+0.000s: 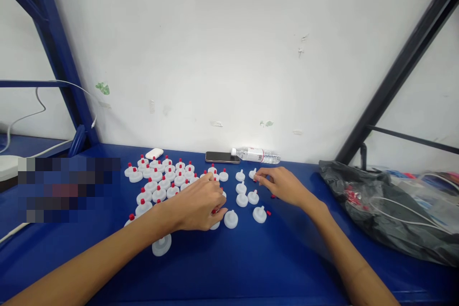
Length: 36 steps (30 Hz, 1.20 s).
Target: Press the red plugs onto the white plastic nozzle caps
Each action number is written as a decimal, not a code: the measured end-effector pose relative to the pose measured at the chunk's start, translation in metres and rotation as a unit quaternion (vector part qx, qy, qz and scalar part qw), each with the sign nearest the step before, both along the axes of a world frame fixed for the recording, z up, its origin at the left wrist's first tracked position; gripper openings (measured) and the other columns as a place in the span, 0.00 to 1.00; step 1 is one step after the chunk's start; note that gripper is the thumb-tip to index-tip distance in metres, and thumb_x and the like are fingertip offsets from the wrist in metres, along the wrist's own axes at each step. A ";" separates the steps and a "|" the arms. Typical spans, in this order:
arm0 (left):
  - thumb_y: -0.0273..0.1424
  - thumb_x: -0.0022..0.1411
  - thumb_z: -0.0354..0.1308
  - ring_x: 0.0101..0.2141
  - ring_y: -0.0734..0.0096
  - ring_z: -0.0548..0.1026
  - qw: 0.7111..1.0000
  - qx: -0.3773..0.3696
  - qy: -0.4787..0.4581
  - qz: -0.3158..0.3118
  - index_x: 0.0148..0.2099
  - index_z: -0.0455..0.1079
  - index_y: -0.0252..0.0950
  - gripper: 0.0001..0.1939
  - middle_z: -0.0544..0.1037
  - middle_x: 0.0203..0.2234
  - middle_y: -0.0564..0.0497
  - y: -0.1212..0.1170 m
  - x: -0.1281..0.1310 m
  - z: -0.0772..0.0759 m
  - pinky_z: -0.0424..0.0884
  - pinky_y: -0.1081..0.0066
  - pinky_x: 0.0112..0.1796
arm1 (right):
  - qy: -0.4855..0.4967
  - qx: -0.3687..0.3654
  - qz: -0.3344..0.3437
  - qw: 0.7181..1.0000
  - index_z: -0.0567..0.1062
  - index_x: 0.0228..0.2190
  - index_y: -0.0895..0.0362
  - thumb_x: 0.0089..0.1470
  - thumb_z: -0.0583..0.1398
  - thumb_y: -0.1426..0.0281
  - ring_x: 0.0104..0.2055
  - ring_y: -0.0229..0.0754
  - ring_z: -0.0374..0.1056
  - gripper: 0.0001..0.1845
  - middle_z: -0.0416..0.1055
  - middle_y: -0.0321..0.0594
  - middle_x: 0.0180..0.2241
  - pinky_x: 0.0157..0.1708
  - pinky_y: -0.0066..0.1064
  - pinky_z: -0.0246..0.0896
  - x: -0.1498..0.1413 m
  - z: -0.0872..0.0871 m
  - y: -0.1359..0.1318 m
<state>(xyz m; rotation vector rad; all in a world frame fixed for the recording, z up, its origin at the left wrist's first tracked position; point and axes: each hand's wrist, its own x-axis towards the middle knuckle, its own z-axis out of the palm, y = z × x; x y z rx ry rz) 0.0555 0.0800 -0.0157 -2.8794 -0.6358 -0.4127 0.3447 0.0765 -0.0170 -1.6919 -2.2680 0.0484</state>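
My left hand (204, 203) is curled closed over a round white plastic cap (214, 225) with a red tip, its thumb and forefinger at the tip. The fingers hide part of it. Thumb and forefinger of my right hand (281, 184) pinch together at a small red tip cover (255, 180), beside a white cap (252, 172) at the back. Between my hands stand several white caps with bare nozzles, such as one nearer me (231, 220). Left of them sit many red-tipped white caps (158, 194) in a cluster, partly behind my left hand and forearm.
A phone (222, 157) and a clear bottle (255, 155) lie along the wall. A loose red tip cover (268, 213) is by a white cap (259, 214). On the right spreads a dark plastic bag (390, 220) with red pieces (353, 197). Blue posts (57, 43) flank the table.
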 end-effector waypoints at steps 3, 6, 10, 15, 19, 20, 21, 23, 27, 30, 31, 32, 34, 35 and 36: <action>0.31 0.64 0.64 0.24 0.72 0.65 1.000 0.002 0.001 0.000 0.22 0.64 0.37 0.19 0.71 0.19 0.56 0.000 0.000 0.000 0.62 0.66 0.42 | 0.000 -0.001 0.000 1.000 0.80 0.39 0.49 0.69 0.53 0.60 0.29 0.41 0.69 0.16 0.79 0.34 0.30 0.31 0.31 0.52 0.000 0.000 0.000; 0.31 0.64 0.64 0.24 0.72 0.64 1.000 0.004 0.002 -0.003 0.22 0.63 0.37 0.19 0.71 0.19 0.56 -0.001 0.000 0.000 0.62 0.66 0.42 | 0.000 0.001 0.002 1.000 0.79 0.39 0.49 0.69 0.52 0.59 0.29 0.41 0.69 0.17 0.79 0.34 0.30 0.31 0.30 0.52 0.000 0.000 0.000; 0.31 0.64 0.64 0.25 0.71 0.65 1.000 0.008 0.005 -0.002 0.22 0.63 0.37 0.20 0.71 0.18 0.56 0.000 0.000 -0.001 0.62 0.66 0.41 | -0.002 0.001 0.003 1.000 0.79 0.39 0.49 0.70 0.52 0.59 0.30 0.41 0.70 0.17 0.79 0.34 0.30 0.32 0.30 0.53 0.000 -0.001 0.000; 0.31 0.64 0.63 0.25 0.71 0.65 1.000 0.008 0.005 -0.003 0.22 0.63 0.37 0.20 0.71 0.18 0.56 0.001 0.001 -0.003 0.62 0.66 0.41 | 0.001 0.001 0.009 1.000 0.79 0.39 0.50 0.70 0.52 0.59 0.32 0.42 0.72 0.18 0.80 0.35 0.32 0.33 0.31 0.55 0.000 0.000 0.001; 0.32 0.65 0.63 0.25 0.71 0.66 1.000 0.007 0.007 -0.005 0.22 0.63 0.37 0.20 0.72 0.19 0.56 0.001 0.000 -0.003 0.62 0.66 0.41 | 0.005 0.001 0.011 1.000 0.79 0.38 0.50 0.70 0.51 0.59 0.32 0.42 0.73 0.18 0.80 0.35 0.32 0.33 0.31 0.56 -0.001 0.000 0.000; 0.32 0.64 0.63 0.25 0.71 0.66 1.000 0.006 0.007 -0.005 0.22 0.63 0.37 0.20 0.72 0.19 0.56 0.001 0.000 -0.003 0.62 0.66 0.41 | 0.005 0.001 0.011 1.000 0.79 0.38 0.50 0.70 0.51 0.59 0.32 0.42 0.73 0.19 0.80 0.35 0.32 0.33 0.31 0.56 -0.001 0.000 0.000; 0.32 0.64 0.63 0.25 0.71 0.66 1.000 0.006 0.008 -0.005 0.22 0.62 0.37 0.20 0.72 0.19 0.56 0.001 -0.001 -0.003 0.62 0.66 0.41 | 0.005 0.001 0.011 1.000 0.79 0.37 0.50 0.70 0.51 0.59 0.32 0.42 0.73 0.19 0.80 0.35 0.32 0.33 0.31 0.56 -0.001 0.001 0.000; 0.32 0.65 0.63 0.25 0.71 0.66 1.000 0.006 0.008 -0.005 0.21 0.62 0.37 0.20 0.72 0.19 0.56 0.001 -0.001 -0.003 0.62 0.66 0.40 | 0.003 0.000 0.012 1.000 0.79 0.37 0.50 0.70 0.51 0.58 0.32 0.42 0.73 0.19 0.80 0.35 0.31 0.33 0.31 0.56 -0.001 0.001 0.000; 0.33 0.65 0.63 0.25 0.69 0.67 1.000 0.008 0.007 -0.005 0.22 0.64 0.38 0.20 0.73 0.19 0.55 0.002 -0.001 -0.004 0.62 0.65 0.41 | 0.006 0.000 0.013 1.000 0.79 0.37 0.50 0.70 0.51 0.58 0.32 0.42 0.73 0.19 0.80 0.35 0.32 0.34 0.31 0.56 -0.002 0.000 0.000; 0.32 0.65 0.63 0.25 0.69 0.68 1.000 0.007 0.006 -0.007 0.22 0.64 0.38 0.20 0.73 0.19 0.54 0.001 0.000 -0.004 0.63 0.64 0.42 | 0.002 0.004 0.013 1.000 0.79 0.38 0.50 0.70 0.51 0.59 0.30 0.41 0.72 0.18 0.79 0.35 0.31 0.33 0.31 0.55 -0.004 0.001 0.000; 0.32 0.65 0.63 0.25 0.69 0.68 1.000 0.006 0.004 -0.007 0.22 0.65 0.37 0.19 0.73 0.19 0.54 0.001 0.000 -0.004 0.63 0.64 0.42 | 0.000 0.007 0.013 1.000 0.79 0.38 0.50 0.70 0.51 0.59 0.30 0.41 0.71 0.19 0.79 0.35 0.31 0.33 0.32 0.55 -0.004 0.001 -0.001; 0.32 0.65 0.63 0.26 0.69 0.69 1.000 0.005 0.001 -0.007 0.23 0.65 0.37 0.19 0.74 0.20 0.54 0.000 0.000 -0.004 0.63 0.64 0.43 | -0.002 0.009 0.014 1.000 0.79 0.38 0.50 0.70 0.51 0.59 0.30 0.42 0.71 0.19 0.79 0.35 0.31 0.32 0.32 0.55 -0.005 0.001 -0.002; 0.32 0.66 0.62 0.27 0.69 0.70 1.000 0.003 -0.005 -0.007 0.25 0.67 0.37 0.17 0.75 0.22 0.53 -0.002 0.000 -0.002 0.63 0.64 0.44 | -0.001 0.016 0.015 1.000 0.79 0.40 0.50 0.71 0.50 0.58 0.31 0.42 0.72 0.19 0.80 0.36 0.33 0.32 0.32 0.55 -0.006 0.003 -0.003; 0.33 0.67 0.61 0.28 0.68 0.71 1.000 0.001 -0.008 -0.006 0.26 0.67 0.37 0.16 0.75 0.23 0.53 -0.002 -0.001 -0.001 0.63 0.64 0.45 | 0.000 0.019 0.015 1.000 0.79 0.41 0.50 0.71 0.50 0.58 0.33 0.43 0.73 0.19 0.80 0.36 0.35 0.33 0.32 0.55 -0.007 0.003 -0.004; 0.33 0.68 0.60 0.29 0.68 0.72 1.000 -0.001 -0.011 -0.006 0.27 0.68 0.37 0.16 0.76 0.25 0.53 -0.003 -0.001 0.000 0.63 0.64 0.47 | 0.002 0.022 0.016 1.000 0.79 0.42 0.50 0.71 0.50 0.58 0.34 0.44 0.73 0.19 0.81 0.37 0.37 0.33 0.33 0.56 -0.007 0.003 -0.004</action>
